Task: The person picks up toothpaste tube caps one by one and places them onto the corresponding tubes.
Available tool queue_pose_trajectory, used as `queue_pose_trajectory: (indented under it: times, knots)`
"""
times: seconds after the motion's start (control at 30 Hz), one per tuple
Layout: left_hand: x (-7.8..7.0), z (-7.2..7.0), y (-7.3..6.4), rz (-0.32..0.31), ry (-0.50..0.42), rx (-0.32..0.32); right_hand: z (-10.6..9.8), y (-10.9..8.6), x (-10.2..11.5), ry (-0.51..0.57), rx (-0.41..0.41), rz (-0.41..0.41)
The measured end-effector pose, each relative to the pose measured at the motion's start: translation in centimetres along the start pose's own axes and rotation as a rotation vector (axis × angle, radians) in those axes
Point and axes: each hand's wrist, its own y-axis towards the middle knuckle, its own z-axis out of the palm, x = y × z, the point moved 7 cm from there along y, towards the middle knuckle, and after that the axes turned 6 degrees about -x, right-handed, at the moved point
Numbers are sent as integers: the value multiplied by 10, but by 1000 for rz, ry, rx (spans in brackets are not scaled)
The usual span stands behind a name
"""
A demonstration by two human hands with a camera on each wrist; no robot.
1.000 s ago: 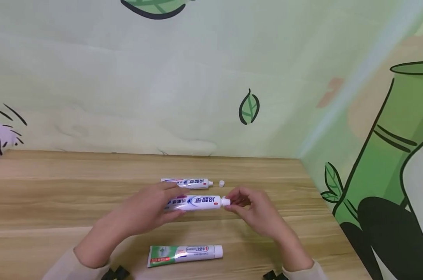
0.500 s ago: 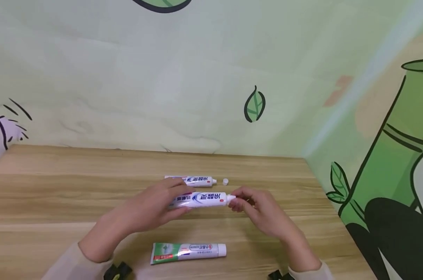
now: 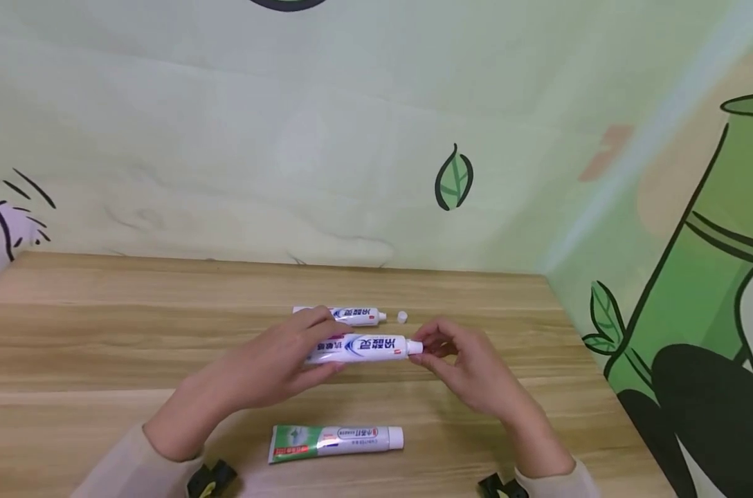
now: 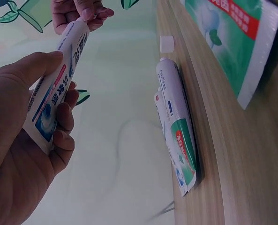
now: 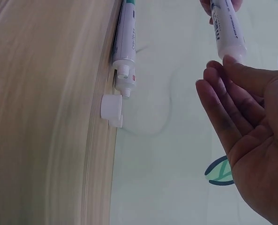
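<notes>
My left hand (image 3: 283,356) grips a white and blue toothpaste tube (image 3: 370,348), raised above the table and pointing right. In the left wrist view its thumb and fingers wrap the tube's body. At the narrow end, thumb and fingertips of my right hand (image 3: 470,366) pinch the white cap (image 3: 416,347). Behind lies a similar tube (image 3: 358,317) with its nozzle bare, a loose cap (image 3: 402,317) beside it. The left wrist view shows a green and white tube (image 4: 176,103), also uncapped, alongside it; the held tube and left hand hide this one in the head view.
Nearer the front edge lies a capped green and white toothpaste tube (image 3: 336,443). Two loose caps, a larger one (image 5: 111,107) and one partly behind it (image 5: 116,121), sit on the wooden table (image 3: 133,325). A patterned wall (image 3: 258,173) rises behind.
The right fingertips have shifted their hold around the cap, covering more of it half a second ago. The left hand keeps its grip, and the head view has moved slightly.
</notes>
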Motion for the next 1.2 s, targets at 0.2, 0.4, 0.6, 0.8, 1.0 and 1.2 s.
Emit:
queue_pose_trajectory:
  times: [0.2,0.4,0.6,0.8,1.0,1.2]
  knots:
    - [2,-3,0,-5,9,-10,1,3,1,-28,-2,-5]
    - [4,-2,-3,-13,12,2,2,4,1,-27,14,-11]
    - [4,0,0,7,20,11,1,1,0,-25,25,-2]
    - [2,1,0,1,21,27,1,-1,-1,-18,42,13]
    - [3,1,-2,8,28,23,3,-1,-1,-16,65,13]
    - [2,0,-4,19,31,11,5,-2,0,-14,78,-16]
